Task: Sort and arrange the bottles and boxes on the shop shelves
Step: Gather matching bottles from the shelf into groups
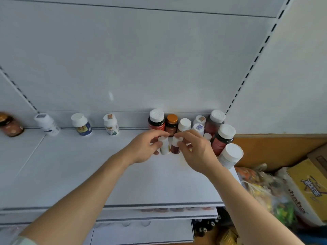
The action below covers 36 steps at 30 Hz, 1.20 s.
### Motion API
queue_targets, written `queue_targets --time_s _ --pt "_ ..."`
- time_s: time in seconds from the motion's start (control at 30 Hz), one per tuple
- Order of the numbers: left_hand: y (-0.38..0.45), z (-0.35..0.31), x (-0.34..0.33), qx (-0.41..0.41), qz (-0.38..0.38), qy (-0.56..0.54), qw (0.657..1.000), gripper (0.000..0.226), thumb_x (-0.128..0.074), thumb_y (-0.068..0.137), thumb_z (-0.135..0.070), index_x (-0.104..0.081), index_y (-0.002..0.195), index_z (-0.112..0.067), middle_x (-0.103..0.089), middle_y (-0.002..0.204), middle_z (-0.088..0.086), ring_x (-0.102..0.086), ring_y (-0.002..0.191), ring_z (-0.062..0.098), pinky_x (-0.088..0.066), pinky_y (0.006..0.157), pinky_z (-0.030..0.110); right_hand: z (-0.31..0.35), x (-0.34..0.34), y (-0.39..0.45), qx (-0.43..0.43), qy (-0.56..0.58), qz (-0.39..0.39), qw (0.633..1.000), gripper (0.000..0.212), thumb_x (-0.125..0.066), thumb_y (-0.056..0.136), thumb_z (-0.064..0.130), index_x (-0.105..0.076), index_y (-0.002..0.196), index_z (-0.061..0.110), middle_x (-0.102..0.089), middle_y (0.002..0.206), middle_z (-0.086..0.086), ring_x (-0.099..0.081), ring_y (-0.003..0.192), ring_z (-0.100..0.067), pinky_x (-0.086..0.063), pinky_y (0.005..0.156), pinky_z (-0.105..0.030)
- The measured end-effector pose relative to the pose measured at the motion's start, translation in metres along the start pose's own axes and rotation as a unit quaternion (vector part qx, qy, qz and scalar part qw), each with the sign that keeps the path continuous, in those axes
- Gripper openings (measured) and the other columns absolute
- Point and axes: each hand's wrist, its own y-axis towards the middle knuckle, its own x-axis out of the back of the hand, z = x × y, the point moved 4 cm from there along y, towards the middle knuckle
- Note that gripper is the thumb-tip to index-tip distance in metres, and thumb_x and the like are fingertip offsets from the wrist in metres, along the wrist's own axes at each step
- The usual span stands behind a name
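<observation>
On the white shelf (88, 174), my left hand (144, 148) grips a small white bottle (164, 147) with a white cap. My right hand (196, 151) pinches the white cap of a small dark red bottle (175, 147) right beside it. Both small bottles stand upright, side by side. Behind them a cluster of bottles fills the shelf's back right corner: a dark bottle with a red label (156, 120), an orange-capped bottle (172, 123), several white ones and two tall dark red ones (223, 138). A large white bottle (230, 156) stands at the shelf's right edge.
Along the back wall to the left stand three spaced white bottles (81, 123) and a brown jar (10, 124). Lower shelves (141, 230) hold more goods. On the right lie cardboard boxes (307, 188) and plastic bags (269, 195).
</observation>
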Motion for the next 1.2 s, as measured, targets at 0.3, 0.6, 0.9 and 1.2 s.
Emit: queue_targets --time_s 0.3,0.6,0.9,1.2 --pt "-0.027 0.013 0.001 0.037 -0.078 0.041 0.995 0.032 -0.072 0.087 -0.024 -0.065 0.117 -0.032 -0.068 0.108 -0.016 -0.063 0.099 0.002 -0.054 0.089 0.031 0.015 -0.028 -0.008 0.007 0.041 0.037 0.998 0.023 -0.058 0.093 0.005 -0.069 0.112 0.012 -0.062 0.109 0.002 -0.064 0.081 -0.003 -0.052 0.071 -0.014" --pt "-0.068 0.01 0.045 0.054 -0.125 -0.021 0.99 0.037 -0.078 0.082 -0.018 -0.061 0.114 -0.027 -0.065 0.108 -0.01 -0.065 0.099 0.005 -0.055 0.09 0.029 0.053 -0.045 -0.003 0.021 0.038 0.042 0.998 0.023 -0.062 0.092 0.008 -0.069 0.114 0.01 -0.06 0.11 0.003 -0.061 0.087 0.001 -0.048 0.07 -0.009" --pt "-0.154 0.02 0.122 0.051 -0.14 -0.026 0.989 0.025 -0.066 0.092 -0.012 -0.067 0.114 -0.024 -0.069 0.105 -0.006 -0.069 0.088 0.011 -0.06 0.076 0.03 0.161 -0.1 0.0 -0.016 0.058 0.098 0.993 0.02 -0.062 0.095 0.015 -0.069 0.113 0.016 -0.068 0.082 0.011 -0.063 0.067 0.011 -0.044 0.061 -0.005" --pt "-0.277 0.071 0.221 0.066 -0.222 0.007 0.973 0.029 -0.075 0.084 -0.024 -0.069 0.112 -0.029 -0.071 0.101 -0.015 -0.066 0.095 0.0 -0.054 0.085 0.026 0.282 -0.197 -0.016 -0.023 0.087 0.134 0.987 0.017 -0.067 0.091 0.018 -0.072 0.107 0.022 -0.068 0.077 0.018 -0.064 0.066 0.008 -0.043 0.063 -0.004"
